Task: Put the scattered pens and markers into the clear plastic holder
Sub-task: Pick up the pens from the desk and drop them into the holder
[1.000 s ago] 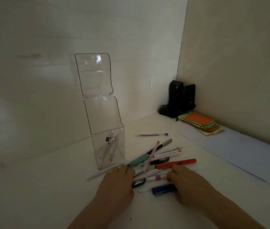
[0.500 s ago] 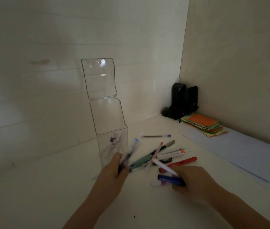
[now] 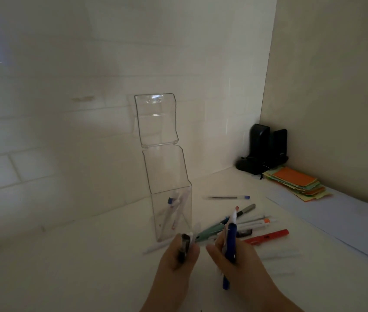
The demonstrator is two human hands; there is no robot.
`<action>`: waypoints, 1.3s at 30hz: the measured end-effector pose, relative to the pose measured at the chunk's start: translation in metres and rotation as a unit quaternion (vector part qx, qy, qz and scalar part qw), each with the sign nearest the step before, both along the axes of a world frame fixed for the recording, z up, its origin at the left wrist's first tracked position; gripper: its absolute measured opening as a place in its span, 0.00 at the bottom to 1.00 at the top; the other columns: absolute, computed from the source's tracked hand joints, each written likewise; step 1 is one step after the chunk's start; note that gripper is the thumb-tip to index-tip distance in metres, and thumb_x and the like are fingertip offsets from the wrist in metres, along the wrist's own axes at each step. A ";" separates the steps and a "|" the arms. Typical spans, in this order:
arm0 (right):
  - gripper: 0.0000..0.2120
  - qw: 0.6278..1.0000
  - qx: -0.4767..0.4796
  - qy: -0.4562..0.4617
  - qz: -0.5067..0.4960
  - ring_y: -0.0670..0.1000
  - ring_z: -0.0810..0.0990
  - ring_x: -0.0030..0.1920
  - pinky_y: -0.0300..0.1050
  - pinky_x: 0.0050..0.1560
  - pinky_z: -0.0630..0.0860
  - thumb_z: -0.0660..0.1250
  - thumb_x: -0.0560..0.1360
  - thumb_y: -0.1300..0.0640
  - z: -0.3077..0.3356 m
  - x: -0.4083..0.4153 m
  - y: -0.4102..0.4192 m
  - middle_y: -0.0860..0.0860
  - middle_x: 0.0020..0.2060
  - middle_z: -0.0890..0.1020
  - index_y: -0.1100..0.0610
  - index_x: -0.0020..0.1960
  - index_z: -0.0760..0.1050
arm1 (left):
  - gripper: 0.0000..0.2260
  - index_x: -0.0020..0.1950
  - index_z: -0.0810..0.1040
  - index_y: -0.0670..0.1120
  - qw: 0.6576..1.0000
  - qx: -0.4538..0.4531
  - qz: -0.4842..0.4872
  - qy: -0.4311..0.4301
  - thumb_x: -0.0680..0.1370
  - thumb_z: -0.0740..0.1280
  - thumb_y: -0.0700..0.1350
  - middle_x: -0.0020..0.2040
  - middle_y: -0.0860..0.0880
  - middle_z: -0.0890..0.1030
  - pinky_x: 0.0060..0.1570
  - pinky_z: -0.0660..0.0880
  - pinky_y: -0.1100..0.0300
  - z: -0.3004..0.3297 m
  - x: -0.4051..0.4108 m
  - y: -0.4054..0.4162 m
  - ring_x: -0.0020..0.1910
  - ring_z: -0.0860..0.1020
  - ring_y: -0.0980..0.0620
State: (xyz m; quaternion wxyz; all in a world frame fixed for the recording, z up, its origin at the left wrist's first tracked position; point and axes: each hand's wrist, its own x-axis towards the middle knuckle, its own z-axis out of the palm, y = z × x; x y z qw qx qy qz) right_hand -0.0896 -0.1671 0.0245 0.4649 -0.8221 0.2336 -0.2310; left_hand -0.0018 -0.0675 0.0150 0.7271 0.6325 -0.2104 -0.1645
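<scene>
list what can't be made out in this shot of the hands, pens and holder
- Head view: how many pens the left hand holds; fingers cover them.
- White pen beside the blue pen in the right hand: motion-blurred.
- Pens inside the clear holder: dim, count unclear.
- Black device in the corner: too dark.

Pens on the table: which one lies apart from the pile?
The thin dark pen with the blue cap, alone behind the pile, toward the back wall. The other loose pens overlap or touch each other.
</scene>
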 end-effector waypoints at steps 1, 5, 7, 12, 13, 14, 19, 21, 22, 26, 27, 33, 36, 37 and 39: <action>0.13 0.999 -0.029 0.019 0.005 0.50 0.73 0.32 0.42 0.39 0.71 0.67 0.72 0.49 -0.001 0.000 0.001 0.51 0.29 0.74 0.53 0.34 0.68 | 0.16 0.28 0.78 0.53 1.000 0.001 0.001 -0.021 0.72 0.68 0.35 0.33 0.50 0.76 0.48 0.70 0.53 0.000 0.000 0.002 0.39 0.73 0.47; 0.17 0.992 -0.119 0.029 -0.023 0.44 0.67 0.27 0.35 0.32 0.65 0.67 0.71 0.46 0.009 -0.001 0.003 0.47 0.25 0.67 0.49 0.30 0.62 | 0.12 0.32 0.77 0.49 0.998 -0.034 0.007 -0.049 0.73 0.66 0.35 0.27 0.49 0.76 0.31 0.72 0.68 0.006 0.013 0.009 0.28 0.72 0.51; 0.18 0.992 -0.120 0.044 -0.021 0.44 0.67 0.26 0.35 0.31 0.66 0.66 0.72 0.47 0.017 0.002 0.001 0.48 0.25 0.68 0.51 0.29 0.63 | 0.12 0.34 0.77 0.47 0.997 -0.034 -0.003 -0.063 0.75 0.64 0.36 0.22 0.51 0.76 0.35 0.72 0.59 0.014 0.020 0.012 0.26 0.72 0.56; 0.13 0.997 -0.031 -0.068 -0.021 0.44 0.78 0.25 0.33 0.27 0.76 0.64 0.71 0.46 0.067 0.020 -0.010 0.52 0.29 0.79 0.57 0.39 0.73 | 0.13 0.35 0.77 0.50 0.987 -0.083 0.030 -0.136 0.77 0.60 0.39 0.24 0.55 0.74 0.32 0.71 0.72 0.076 0.041 0.019 0.27 0.71 0.59; 0.12 0.992 -0.014 -0.123 -0.028 0.44 0.80 0.25 0.33 0.27 0.77 0.65 0.69 0.46 0.081 0.025 -0.013 0.51 0.29 0.80 0.56 0.39 0.73 | 0.13 0.35 0.76 0.51 0.983 -0.092 0.038 -0.154 0.77 0.60 0.40 0.25 0.55 0.74 0.31 0.70 0.74 0.093 0.048 0.018 0.29 0.71 0.58; 0.09 0.985 0.004 -0.172 -0.028 0.44 0.81 0.27 0.34 0.28 0.79 0.66 0.69 0.48 0.095 0.031 -0.016 0.51 0.29 0.80 0.54 0.39 0.72 | 0.13 0.36 0.76 0.52 0.980 -0.104 0.041 -0.163 0.77 0.60 0.41 0.26 0.56 0.73 0.32 0.70 0.74 0.108 0.055 0.016 0.31 0.70 0.56; 0.09 0.968 0.009 -0.249 -0.038 0.47 0.83 0.30 0.41 0.33 0.81 0.70 0.70 0.53 0.133 0.075 -0.019 0.47 0.30 0.79 0.49 0.36 0.70 | 0.12 0.38 0.76 0.53 0.974 -0.147 0.021 -0.171 0.78 0.60 0.42 0.30 0.52 0.68 0.43 0.70 0.61 0.150 0.082 -0.006 0.33 0.68 0.54; 0.11 0.978 -0.033 -0.198 -0.059 0.50 0.83 0.32 0.45 0.38 0.81 0.69 0.70 0.51 0.130 0.093 -0.021 0.48 0.29 0.80 0.49 0.34 0.70 | 0.12 0.37 0.77 0.54 0.979 -0.121 0.005 -0.163 0.78 0.61 0.43 0.29 0.54 0.70 0.47 0.72 0.57 0.146 0.089 -0.017 0.34 0.69 0.54; 0.11 0.983 -0.061 -0.161 -0.067 0.53 0.83 0.33 0.48 0.40 0.81 0.69 0.70 0.50 0.126 0.101 -0.022 0.50 0.29 0.81 0.51 0.33 0.70 | 0.12 0.37 0.78 0.54 0.982 -0.096 -0.002 -0.161 0.77 0.61 0.44 0.29 0.56 0.72 0.48 0.73 0.55 0.140 0.091 -0.022 0.35 0.69 0.53; 0.16 0.988 -0.142 -0.016 -0.065 0.47 0.75 0.27 0.38 0.32 0.74 0.69 0.70 0.49 0.105 0.125 -0.030 0.52 0.28 0.77 0.55 0.29 0.69 | 0.09 0.39 0.79 0.53 0.987 -0.007 -0.003 -0.159 0.77 0.63 0.44 0.37 0.53 0.78 0.37 0.75 0.62 0.117 0.096 -0.030 0.36 0.73 0.52; 0.16 0.986 -0.154 -0.003 -0.063 0.45 0.72 0.26 0.35 0.30 0.71 0.69 0.70 0.49 0.101 0.128 -0.031 0.51 0.28 0.76 0.54 0.29 0.68 | 0.08 0.41 0.80 0.52 0.986 0.014 -0.003 -0.167 0.76 0.63 0.44 0.39 0.50 0.79 0.35 0.75 0.65 0.114 0.097 -0.030 0.36 0.74 0.52; 0.11 0.993 -0.115 -0.024 -0.025 0.43 0.72 0.31 0.32 0.33 0.69 0.72 0.67 0.52 0.100 0.130 -0.034 0.45 0.30 0.73 0.54 0.41 0.72 | 0.08 0.46 0.79 0.51 0.984 0.026 0.016 -0.178 0.74 0.65 0.38 0.39 0.52 0.78 0.56 0.75 0.49 0.112 0.098 -0.026 0.46 0.79 0.48; 0.13 0.993 -0.115 -0.022 -0.021 0.45 0.73 0.32 0.32 0.32 0.68 0.74 0.66 0.52 0.100 0.126 -0.032 0.45 0.31 0.73 0.54 0.44 0.72 | 0.09 0.46 0.76 0.50 0.981 0.000 0.031 -0.194 0.74 0.65 0.36 0.37 0.51 0.78 0.51 0.78 0.50 0.111 0.097 -0.026 0.41 0.79 0.51; 0.15 0.993 -0.116 -0.025 -0.024 0.44 0.73 0.32 0.33 0.32 0.68 0.75 0.65 0.52 0.099 0.125 -0.032 0.45 0.31 0.73 0.55 0.45 0.72 | 0.09 0.47 0.76 0.50 0.977 0.005 0.040 -0.209 0.74 0.64 0.36 0.37 0.52 0.78 0.48 0.78 0.51 0.110 0.096 -0.027 0.39 0.79 0.52; 0.17 0.992 -0.115 -0.033 -0.029 0.43 0.72 0.31 0.34 0.31 0.68 0.75 0.64 0.51 0.099 0.121 -0.032 0.45 0.32 0.73 0.55 0.47 0.72 | 0.09 0.49 0.74 0.50 0.971 0.015 0.052 -0.232 0.73 0.65 0.37 0.37 0.53 0.78 0.42 0.76 0.55 0.109 0.095 -0.028 0.39 0.78 0.52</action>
